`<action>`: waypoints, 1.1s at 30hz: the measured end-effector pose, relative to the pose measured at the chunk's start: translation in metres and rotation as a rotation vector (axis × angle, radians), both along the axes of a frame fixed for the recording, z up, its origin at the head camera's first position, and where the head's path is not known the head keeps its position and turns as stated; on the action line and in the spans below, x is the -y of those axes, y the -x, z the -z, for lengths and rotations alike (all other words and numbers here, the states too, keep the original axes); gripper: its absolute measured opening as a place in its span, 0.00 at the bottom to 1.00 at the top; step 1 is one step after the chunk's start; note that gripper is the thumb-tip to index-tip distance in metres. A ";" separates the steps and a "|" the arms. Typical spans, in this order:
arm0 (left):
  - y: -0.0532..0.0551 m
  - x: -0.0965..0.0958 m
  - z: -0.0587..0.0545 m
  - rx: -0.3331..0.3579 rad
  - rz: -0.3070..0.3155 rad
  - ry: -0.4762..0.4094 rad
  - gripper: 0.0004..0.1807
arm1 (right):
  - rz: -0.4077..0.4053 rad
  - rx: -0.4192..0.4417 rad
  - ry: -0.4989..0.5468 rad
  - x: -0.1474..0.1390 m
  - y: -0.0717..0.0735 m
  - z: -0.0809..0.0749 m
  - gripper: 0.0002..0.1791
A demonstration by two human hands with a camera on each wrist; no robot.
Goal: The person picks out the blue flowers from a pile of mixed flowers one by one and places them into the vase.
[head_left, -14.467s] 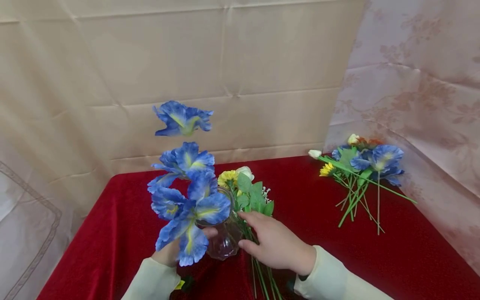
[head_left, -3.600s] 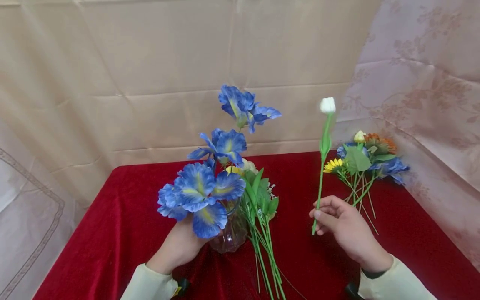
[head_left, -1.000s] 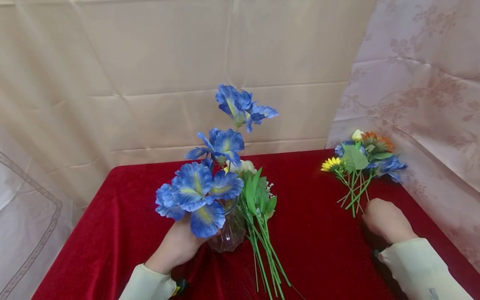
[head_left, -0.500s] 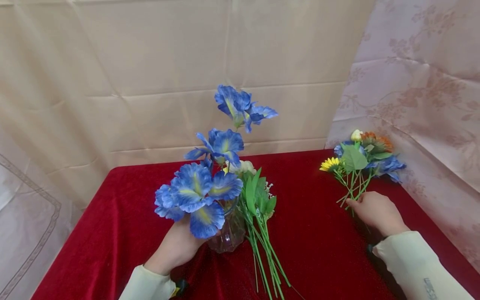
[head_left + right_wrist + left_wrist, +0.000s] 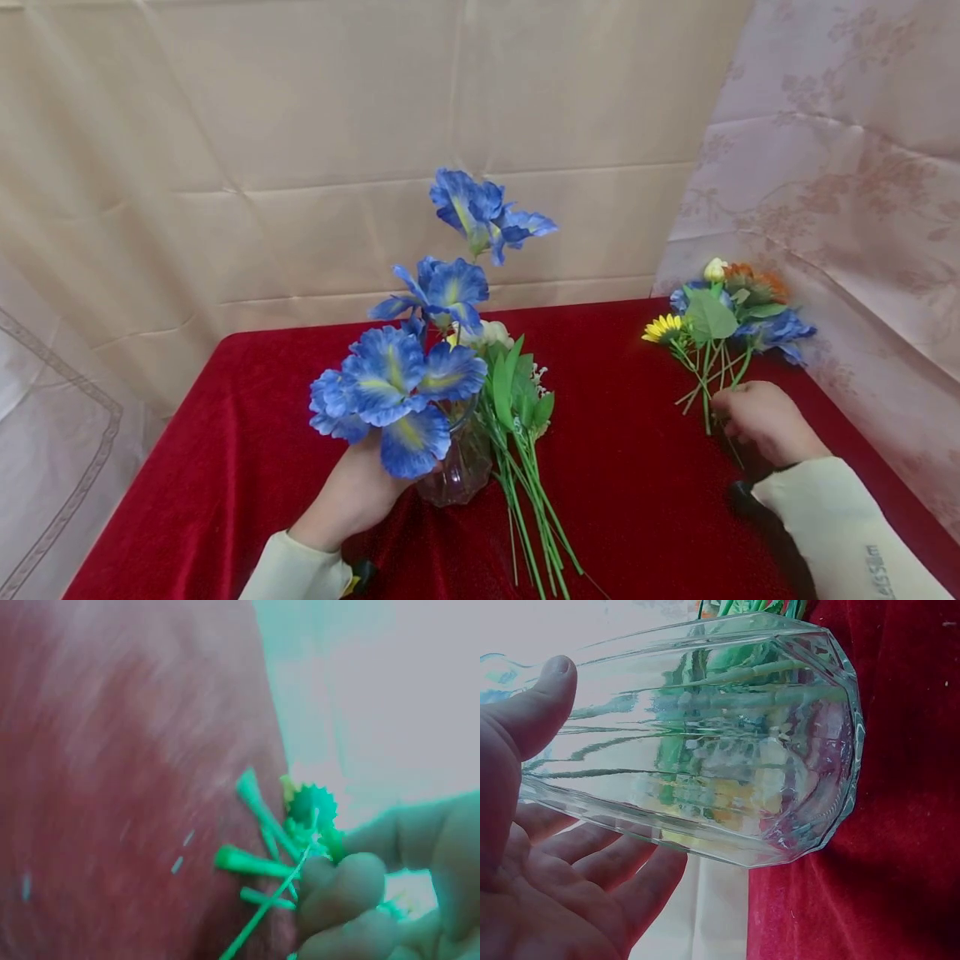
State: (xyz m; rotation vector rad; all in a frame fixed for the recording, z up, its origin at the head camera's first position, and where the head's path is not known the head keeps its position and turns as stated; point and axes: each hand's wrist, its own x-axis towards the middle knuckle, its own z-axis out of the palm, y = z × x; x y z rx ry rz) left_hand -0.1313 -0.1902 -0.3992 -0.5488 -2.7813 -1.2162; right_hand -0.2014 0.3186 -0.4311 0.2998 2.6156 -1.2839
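Note:
My left hand (image 5: 356, 492) grips the clear faceted glass vase (image 5: 457, 475), its thumb on one side and fingers under the other in the left wrist view. Large blue irises (image 5: 390, 371) stand in the vase and hide part of the hand. At the right, my right hand (image 5: 768, 421) pinches a thin flower stem (image 5: 259, 919) with curled fingers, at the lower end of a flower pile. That pile has a yellow sunflower (image 5: 663, 327), a cream bud (image 5: 715, 269), orange blooms (image 5: 757, 285) and a blue iris (image 5: 780, 332).
A bunch of green stems (image 5: 536, 508) with leaves and pale blooms (image 5: 491, 335) lies right beside the vase. Red velvet cloth (image 5: 615, 483) covers the table. A beige curtain (image 5: 300, 167) hangs behind, a patterned one (image 5: 855, 183) at the right.
The white tulip has left my right hand, and another stem now lies in the bunch by the vase. My right hand has moved to the right pile. The irises have shifted rightward since the first frame.

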 end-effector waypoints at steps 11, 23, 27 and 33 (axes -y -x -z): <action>0.000 0.000 0.002 0.003 -0.018 0.001 0.36 | 0.114 -0.198 0.215 0.006 -0.004 -0.008 0.18; 0.001 0.000 0.002 -0.033 0.011 -0.003 0.38 | 0.046 -0.265 0.061 0.033 -0.015 -0.029 0.19; 0.001 0.000 0.002 -0.051 0.020 -0.001 0.39 | -0.026 -0.268 0.027 0.054 -0.023 -0.033 0.17; 0.001 0.001 0.002 -0.028 0.021 -0.020 0.39 | -0.164 -0.266 -0.005 0.098 -0.042 -0.037 0.09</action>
